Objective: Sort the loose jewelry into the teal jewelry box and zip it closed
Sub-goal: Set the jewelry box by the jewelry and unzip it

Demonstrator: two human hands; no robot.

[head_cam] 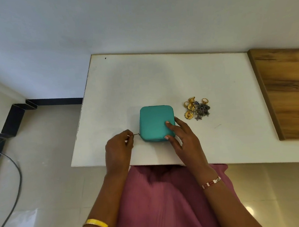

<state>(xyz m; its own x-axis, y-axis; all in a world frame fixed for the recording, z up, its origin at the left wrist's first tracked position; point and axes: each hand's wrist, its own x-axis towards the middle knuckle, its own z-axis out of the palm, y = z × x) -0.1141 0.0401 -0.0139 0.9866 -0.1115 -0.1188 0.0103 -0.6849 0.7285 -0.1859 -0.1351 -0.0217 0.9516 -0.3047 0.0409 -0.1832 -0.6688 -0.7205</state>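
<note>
The teal jewelry box (pixel 154 121) lies closed on the white table (pixel 142 78), near its front edge. My left hand (pixel 119 147) pinches the small metal zipper pull (pixel 137 134) at the box's front left corner. My right hand (pixel 182 137) rests on the box's front right part, with fingers spread over the lid and the corner. A pile of loose jewelry (pixel 197 109), gold rings and earrings mixed with dark silver pieces, lies on the table to the right of the box, apart from both hands.
A wooden board (pixel 289 93) covers the table's right side. A wall stands behind the table. To the left lie a tiled floor, a black metal frame (pixel 14 119) and a grey cable (pixel 14 185). My lap in pink cloth is under the front edge.
</note>
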